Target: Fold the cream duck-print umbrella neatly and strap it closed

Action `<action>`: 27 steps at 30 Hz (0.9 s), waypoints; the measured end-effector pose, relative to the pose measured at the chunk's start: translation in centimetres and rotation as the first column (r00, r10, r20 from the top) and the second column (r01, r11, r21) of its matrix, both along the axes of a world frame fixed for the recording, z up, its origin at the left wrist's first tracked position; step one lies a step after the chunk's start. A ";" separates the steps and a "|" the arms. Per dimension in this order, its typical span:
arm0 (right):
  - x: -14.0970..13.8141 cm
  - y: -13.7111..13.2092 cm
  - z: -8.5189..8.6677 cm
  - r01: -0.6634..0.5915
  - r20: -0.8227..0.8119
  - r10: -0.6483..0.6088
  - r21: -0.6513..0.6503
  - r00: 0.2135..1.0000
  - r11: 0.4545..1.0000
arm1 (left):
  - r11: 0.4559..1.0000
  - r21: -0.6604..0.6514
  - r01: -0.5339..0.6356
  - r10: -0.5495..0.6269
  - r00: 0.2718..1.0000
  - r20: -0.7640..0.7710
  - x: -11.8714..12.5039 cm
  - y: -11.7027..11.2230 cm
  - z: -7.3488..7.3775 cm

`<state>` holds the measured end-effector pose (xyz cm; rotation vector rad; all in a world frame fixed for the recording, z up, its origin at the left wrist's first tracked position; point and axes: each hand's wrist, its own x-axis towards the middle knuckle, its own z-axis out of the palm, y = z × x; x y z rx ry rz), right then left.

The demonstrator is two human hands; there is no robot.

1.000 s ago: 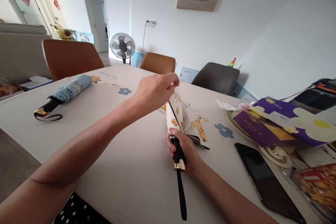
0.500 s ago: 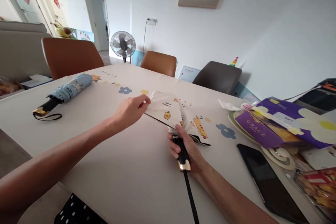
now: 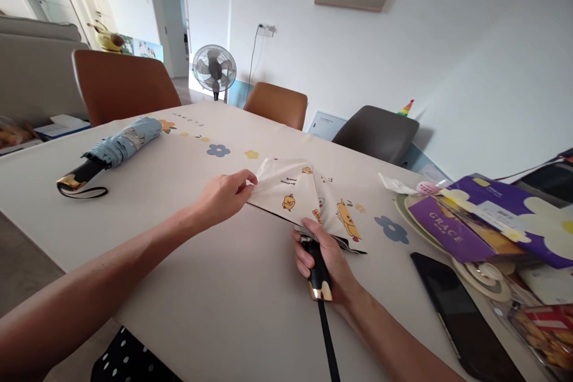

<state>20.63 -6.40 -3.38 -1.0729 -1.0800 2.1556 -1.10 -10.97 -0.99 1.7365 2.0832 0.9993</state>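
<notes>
A cream folding umbrella (image 3: 286, 191) printed with yellow ducks lies collapsed over the table, its canopy panels loose and spread. My right hand (image 3: 326, 259) is wrapped round its black handle, which ends in a gold cap with a black wrist strap (image 3: 327, 334) hanging toward me. The right thumb rests at the canopy's lower edge. With thumb and fingers, my left hand (image 3: 233, 191) pinches the left corner of one canopy panel and holds it out flat. Farther left lies a light blue folded umbrella (image 3: 128, 142) with a black and gold handle and a strap loop.
On the right are a black phone (image 3: 461, 316), a purple box (image 3: 439, 227), a plate and a clear food pack (image 3: 546, 334). Chairs (image 3: 128, 86) stand along the far table edge, with a fan (image 3: 215, 68) behind. Black polka-dot cloth (image 3: 129, 358) shows below the near edge.
The view has shifted slightly, so the whole scene sits a little differently. My left hand keeps its pinch on the panel, and my right hand still grips the handle.
</notes>
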 end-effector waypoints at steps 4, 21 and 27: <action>0.0 -0.3 -0.3 -0.055 0.029 0.053 0.067 0.998 0.996 | 0.995 -0.090 0.041 -0.024 0.983 0.181 -0.3 0.5 -1.1; 0.0 -1.0 -0.4 -0.088 0.043 0.082 0.145 0.996 0.986 | 0.956 -0.172 0.239 0.066 0.397 0.916 -0.7 1.4 -1.8; 0.0 -0.9 -0.3 -0.066 0.026 0.063 0.119 0.998 0.991 | 0.968 -0.076 0.237 -0.005 0.324 0.946 -0.6 1.3 -1.6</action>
